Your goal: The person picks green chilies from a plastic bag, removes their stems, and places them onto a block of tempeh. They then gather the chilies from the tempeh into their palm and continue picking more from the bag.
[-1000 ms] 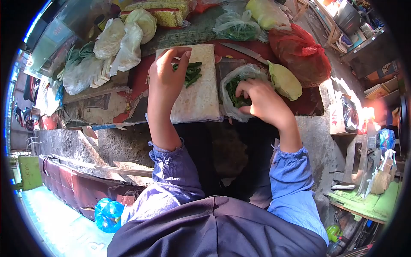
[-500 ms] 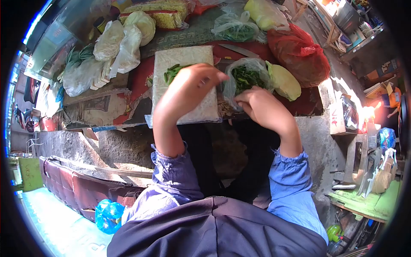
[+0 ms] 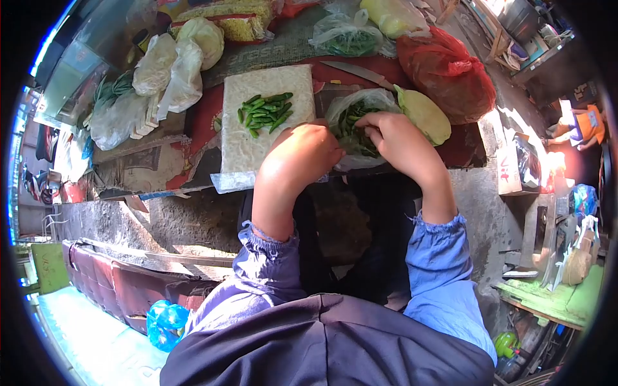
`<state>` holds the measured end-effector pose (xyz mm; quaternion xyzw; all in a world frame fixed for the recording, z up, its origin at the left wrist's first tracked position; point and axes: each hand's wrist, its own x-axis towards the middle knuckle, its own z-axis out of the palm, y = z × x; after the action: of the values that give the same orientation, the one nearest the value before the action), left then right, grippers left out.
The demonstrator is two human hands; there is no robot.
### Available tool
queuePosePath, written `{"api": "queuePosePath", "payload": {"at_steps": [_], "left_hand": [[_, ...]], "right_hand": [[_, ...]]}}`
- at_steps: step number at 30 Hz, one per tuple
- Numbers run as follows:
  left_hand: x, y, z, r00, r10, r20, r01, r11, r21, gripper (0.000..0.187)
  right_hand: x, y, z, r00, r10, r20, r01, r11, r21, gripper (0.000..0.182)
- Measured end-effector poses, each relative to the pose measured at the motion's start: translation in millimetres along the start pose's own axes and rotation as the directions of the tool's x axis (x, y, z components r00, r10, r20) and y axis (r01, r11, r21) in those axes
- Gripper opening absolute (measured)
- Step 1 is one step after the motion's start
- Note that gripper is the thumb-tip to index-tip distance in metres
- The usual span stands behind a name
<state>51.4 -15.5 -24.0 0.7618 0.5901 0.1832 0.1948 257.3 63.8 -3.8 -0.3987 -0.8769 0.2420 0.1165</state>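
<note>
Green chilies (image 3: 265, 113) lie in a small heap on a pale rectangular board (image 3: 241, 151). To their right, an open clear plastic bag (image 3: 360, 103) holds more green pods. My left hand (image 3: 306, 151) is at the bag's left side, fingers curled and mostly turned from view; what they hold, if anything, is hidden. My right hand (image 3: 393, 132) reaches over the bag's right side, thumb and fingers drawn together at the green pods. A cut pale green vegetable (image 3: 423, 116) lies beside the bag.
Behind the bag lies a knife (image 3: 357, 72). A red bag (image 3: 447, 77) stands at the back right, a tied bag of greens (image 3: 351, 42) at the back. Bagged pale vegetables (image 3: 183, 74) sit at left. A person in orange (image 3: 587, 125) is at far right.
My left hand has moved from above the board to the bag's left side, uncovering the chili heap. My right hand has shifted up over the bag's opening.
</note>
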Motion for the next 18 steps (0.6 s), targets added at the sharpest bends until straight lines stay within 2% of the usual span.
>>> {"api": "queuePosePath", "payload": {"at_steps": [1, 2, 4, 7, 9, 10, 11, 14, 17, 18], "left_hand": [[0, 0, 0, 1.000, -0.006, 0.011, 0.006, 1.000, -0.005, 0.019], [0, 1, 0, 1.000, -0.013, 0.021, 0.013, 1.000, -0.009, 0.019], [0, 0, 2, 1.000, -0.001, 0.010, 0.001, 0.999, -0.045, 0.018], [0, 1, 1, 1.000, 0.018, -0.001, -0.018, 0.998, -0.063, 0.017], [0, 4, 0, 1.000, 0.030, 0.004, -0.030, 0.998, -0.048, 0.017], [0, 6, 0, 1.000, 0.021, 0.005, -0.021, 0.995, -0.102, 0.019], [0, 8, -1, 1.000, 0.014, 0.007, -0.012, 0.988, -0.155, 0.021], [-2, 13, -5, 0.998, 0.051, 0.037, -0.046, 0.991, -0.123, 0.027], [-1, 9, 0, 0.997, 0.078, 0.006, -0.077, 0.989, -0.128, 0.025], [-1, 9, -2, 0.997, 0.080, 0.008, -0.079, 0.989, -0.129, 0.025]], "right_hand": [[2, 5, 6, 0.999, -0.029, -0.044, 0.026, 0.996, -0.080, 0.027], [1, 8, 5, 0.999, -0.027, -0.045, 0.023, 0.997, -0.080, 0.027], [1, 3, -3, 0.999, 0.005, 0.039, 0.000, 0.992, -0.129, 0.031], [-6, 3, -5, 0.999, -0.036, -0.013, 0.034, 0.996, -0.085, 0.040], [-8, 5, -6, 0.999, -0.043, 0.020, 0.045, 0.994, -0.099, 0.041], [-9, 6, -6, 0.998, -0.048, 0.051, 0.054, 0.992, -0.113, 0.043], [-9, 6, -6, 0.998, -0.048, 0.051, 0.053, 0.992, -0.114, 0.043], [-6, 6, -5, 0.999, -0.012, 0.052, 0.017, 0.996, -0.088, 0.039], [1, 11, 1, 1.000, -0.014, -0.017, 0.012, 0.995, -0.102, 0.032], [4, 14, 4, 0.995, -0.048, -0.085, 0.040, 0.995, -0.093, 0.029]]}}
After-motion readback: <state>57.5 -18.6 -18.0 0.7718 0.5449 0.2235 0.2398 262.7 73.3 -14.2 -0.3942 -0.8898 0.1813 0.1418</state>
